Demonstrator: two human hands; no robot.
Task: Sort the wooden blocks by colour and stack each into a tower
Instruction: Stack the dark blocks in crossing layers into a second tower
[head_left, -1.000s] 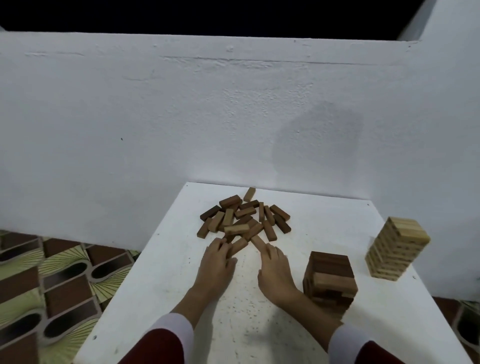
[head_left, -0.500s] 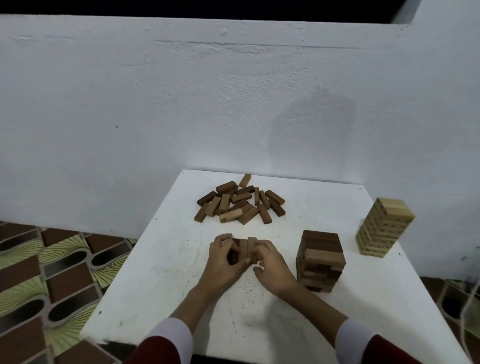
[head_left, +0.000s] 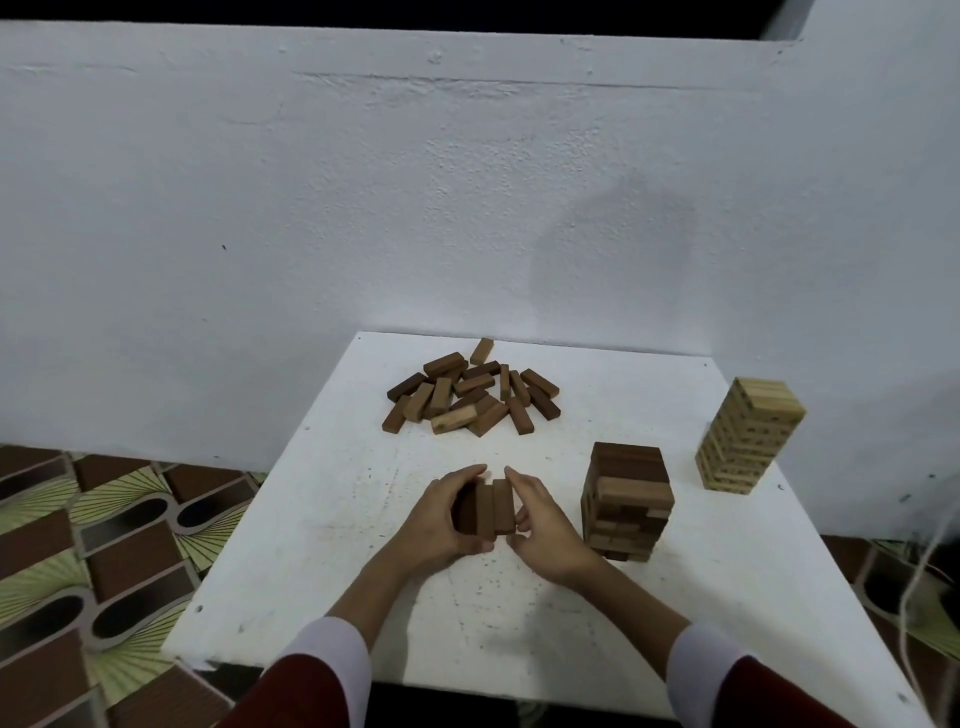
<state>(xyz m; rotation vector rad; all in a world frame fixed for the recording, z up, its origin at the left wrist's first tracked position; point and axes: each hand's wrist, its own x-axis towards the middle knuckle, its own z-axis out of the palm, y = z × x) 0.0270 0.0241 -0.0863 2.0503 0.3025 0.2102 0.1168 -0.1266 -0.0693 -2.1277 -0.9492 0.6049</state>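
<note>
Left hand (head_left: 441, 525) and right hand (head_left: 545, 530) press 3 brown blocks (head_left: 485, 506) together

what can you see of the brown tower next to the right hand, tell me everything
The brown tower stands upright on the white table, just right of the right hand and apart from it. It looks like wood: flat blocks laid in crossing layers, dark brown at the top, mixed lighter and darker brown below. The lower layers look slightly uneven. Nothing touches it but the table.
</note>
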